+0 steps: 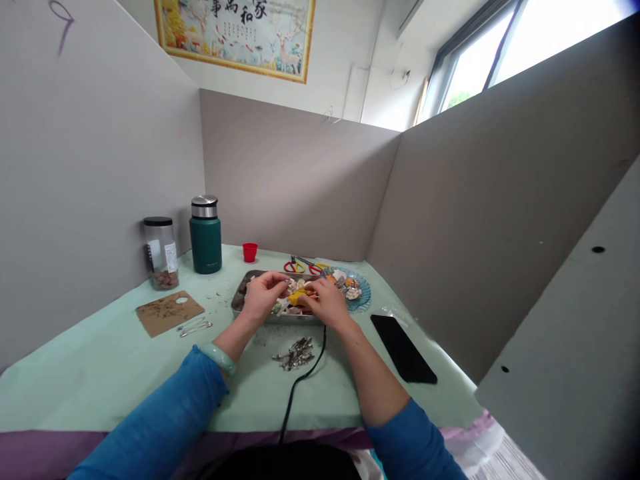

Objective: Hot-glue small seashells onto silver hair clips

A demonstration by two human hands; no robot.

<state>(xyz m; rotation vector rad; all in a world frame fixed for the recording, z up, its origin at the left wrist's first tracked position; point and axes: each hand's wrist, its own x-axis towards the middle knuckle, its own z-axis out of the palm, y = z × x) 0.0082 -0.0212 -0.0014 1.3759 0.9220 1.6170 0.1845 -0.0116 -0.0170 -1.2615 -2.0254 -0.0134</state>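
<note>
Grey partitions [295,173] wall in the table [90,383] on three sides, its pale green cover spread over purple cloth. Over the back partition hangs a gold-framed poster [235,57], and a window [477,60] lets in light at the upper right. The person leans in on blue sleeves, a pale green bangle [221,357] at the left wrist. Before them is a metal tray [277,319] of small decorated pieces, with a blue plate [365,299] of more just beyond its right corner. A black phone [404,349] lies near the right forearm. Far left stand a green flask [205,243] and a jar [161,257], a brown card [170,312] in front.

Both hands are over the tray. The left hand [263,298] has thumb and forefinger brought close together; I can't tell whether anything is pinched there. The right hand [329,303] curls its fingers at a yellow piece [295,297], which sits between the hands; whether they grip it I can't tell. Scissors [294,267] lie behind the tray, a red cup [250,253] left of them. Nearer, metal clips [295,355] are heaped beside a black cord [295,387]; pins [195,327] lie by the card.
</note>
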